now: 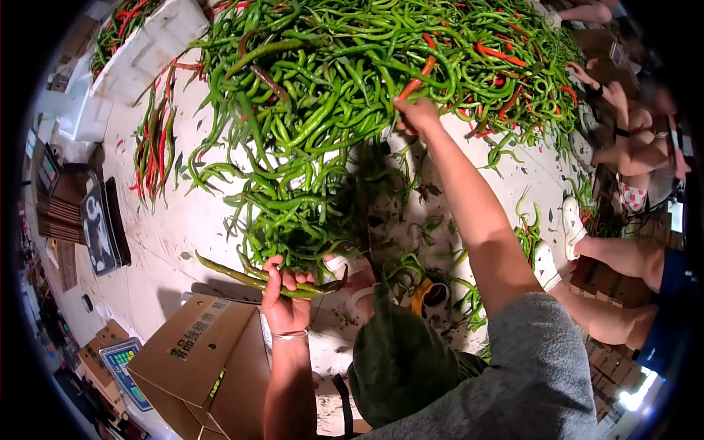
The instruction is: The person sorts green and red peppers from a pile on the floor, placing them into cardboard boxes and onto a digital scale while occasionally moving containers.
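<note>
My left hand (287,302) is closed around a few long green chili peppers (231,273), beside an open cardboard box. Stretched forward over the big heap of green chili peppers (323,110), my right hand (416,117) has its fingers closed at the lower end of a red chili pepper (422,77). That red pepper's upper part rests among the green ones. Between my hands, a narrower strip of the heap runs down toward my feet.
The cardboard box (187,359) stands at lower left, near a digital scale (125,370). A small pile of red peppers (152,158) lies left of the heap, below a white foam box (150,51). Other people's legs (623,264) and arms are at right.
</note>
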Demonstrator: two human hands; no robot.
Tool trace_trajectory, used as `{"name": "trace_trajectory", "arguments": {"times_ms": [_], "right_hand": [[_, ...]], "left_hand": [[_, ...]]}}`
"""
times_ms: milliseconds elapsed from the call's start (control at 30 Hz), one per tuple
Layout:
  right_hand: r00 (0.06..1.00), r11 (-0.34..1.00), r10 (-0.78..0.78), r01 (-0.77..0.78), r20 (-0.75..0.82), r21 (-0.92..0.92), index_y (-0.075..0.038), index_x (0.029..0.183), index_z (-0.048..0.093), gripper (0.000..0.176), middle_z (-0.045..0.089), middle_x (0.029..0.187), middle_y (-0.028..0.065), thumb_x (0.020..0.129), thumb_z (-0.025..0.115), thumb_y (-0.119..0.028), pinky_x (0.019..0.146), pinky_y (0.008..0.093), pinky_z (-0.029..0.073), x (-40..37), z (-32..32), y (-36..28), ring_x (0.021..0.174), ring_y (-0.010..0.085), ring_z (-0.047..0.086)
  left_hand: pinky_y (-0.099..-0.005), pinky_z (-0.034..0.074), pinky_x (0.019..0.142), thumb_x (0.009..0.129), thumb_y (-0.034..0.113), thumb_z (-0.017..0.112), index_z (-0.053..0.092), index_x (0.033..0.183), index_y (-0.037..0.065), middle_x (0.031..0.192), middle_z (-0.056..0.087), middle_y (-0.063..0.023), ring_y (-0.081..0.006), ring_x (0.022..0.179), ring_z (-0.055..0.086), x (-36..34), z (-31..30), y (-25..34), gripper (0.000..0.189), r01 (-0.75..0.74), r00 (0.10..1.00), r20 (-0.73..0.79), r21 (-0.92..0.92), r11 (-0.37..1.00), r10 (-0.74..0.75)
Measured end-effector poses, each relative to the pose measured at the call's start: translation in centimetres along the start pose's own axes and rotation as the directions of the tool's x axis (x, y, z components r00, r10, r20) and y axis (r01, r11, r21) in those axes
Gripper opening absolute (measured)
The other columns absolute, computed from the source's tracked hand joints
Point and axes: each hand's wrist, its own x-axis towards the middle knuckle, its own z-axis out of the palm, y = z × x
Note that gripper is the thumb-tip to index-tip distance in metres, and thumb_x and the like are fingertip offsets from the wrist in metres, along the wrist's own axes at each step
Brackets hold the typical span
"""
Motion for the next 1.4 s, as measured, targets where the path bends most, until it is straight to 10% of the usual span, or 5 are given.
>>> {"name": "trace_trajectory", "arguments": {"times_ms": [500, 733, 867, 967, 1400], "right_hand": [[0.616, 0.786, -0.105, -0.429, 0.781, 0.444, -0.005, 0.095, 0.055, 0.023, 0.06, 0.079, 0.0052, 0.076, 0.067, -0.009, 0.055, 0.0258, 0.047, -20.1, -0.7, 7.7, 0.07, 0.0135, 0.059], [0.286, 0.687, 0.039, 0.688, 0.957, -0.233, -0.004, 0.091, 0.061, 0.023, 0.063, 0.076, 0.0056, 0.077, 0.063, -0.023, 0.064, 0.029, 0.047, -23.3, 1.2, 2.3, 0.067, 0.0153, 0.058], [0.839, 0.56, -0.482, 0.516, 0.251, -0.648, -0.002, 0.096, 0.061, 0.024, 0.064, 0.089, 0.0161, 0.086, 0.05, -0.022, 0.074, 0.0349, 0.048, -11.0, -5.7, -2.3, 0.086, 0.0265, 0.063], [0.337, 0.124, -0.941, 0.393, 0.018, -0.911, -0.01, 0.103, 0.059, 0.024, 0.062, 0.088, 0.0181, 0.08, 0.057, -0.016, 0.07, 0.042, 0.048, 2.3, -16.4, -6.6, 0.08, 0.0359, 0.059], [0.719, 0.14, -0.693, 0.064, -0.051, -0.988, -0.002, 0.077, 0.062, 0.02, 0.06, 0.089, 0.0212, 0.084, 0.048, -0.015, 0.066, 0.0453, 0.048, 3.1, -20.0, -2.3, 0.078, 0.0382, 0.06]], "left_hand": [[-0.037, 0.044, 0.078, 0.089, 0.022, 0.053, 0.047, 0.12, 0.009, 0.101, 0.054, -0.0077, -0.0203, 0.086, 0.052, 1.9, 2.4, -1.6, 0.034, 0.103, 0.991, 0.075, 0.148, 0.984, -0.115], [-0.0302, 0.047, 0.08, 0.083, 0.007, 0.055, 0.048, 0.121, 0.005, 0.106, 0.059, -0.0113, -0.0198, 0.09, 0.057, 3.0, 1.3, -2.3, 0.038, 0.207, 0.948, 0.165, 0.325, 0.923, -0.271], [-0.0445, 0.042, 0.09, 0.08, 0.004, 0.058, 0.052, 0.113, 0.008, 0.085, 0.057, -0.0039, -0.0209, 0.082, 0.056, 2.0, 1.4, -1.5, 0.034, 0.108, 0.972, 0.202, 0.056, 0.993, -0.117], [-0.0431, 0.042, 0.085, 0.081, 0.011, 0.06, 0.05, 0.112, 0.011, 0.08, 0.051, -0.0019, -0.0191, 0.08, 0.053, 1.7, 0.3, 0.2, 0.032, 0.048, 0.98, 0.193, 0.018, 0.999, -0.051], [-0.0404, 0.044, 0.081, 0.087, 0.015, 0.053, 0.046, 0.117, 0.01, 0.085, 0.053, -0.0041, -0.021, 0.085, 0.053, 0.7, -1.7, 0.5, 0.031, 0.038, 0.991, 0.132, 0.007, 0.999, -0.038]]}}
